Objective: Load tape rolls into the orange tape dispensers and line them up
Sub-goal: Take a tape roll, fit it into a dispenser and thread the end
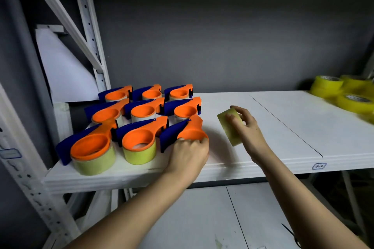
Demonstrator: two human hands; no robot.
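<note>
Orange dispensers — nine, in three rows; left hand grips the ninth, right hand a tape roll.

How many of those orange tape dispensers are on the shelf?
9, in a three-by-three block at the shelf's left end: back row; middle row; front row, and one held by the left hand at.

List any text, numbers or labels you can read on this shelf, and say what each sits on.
"7-2", as best it reads: handwritten in a blue-outlined tag on the shelf's front edge.
Blue-outlined tag on the left upright: too blurred to read.
Dark print on the yellow tape rolls' cores, far right: too small to read.
Orange tape dispensers: no text visible.
</note>
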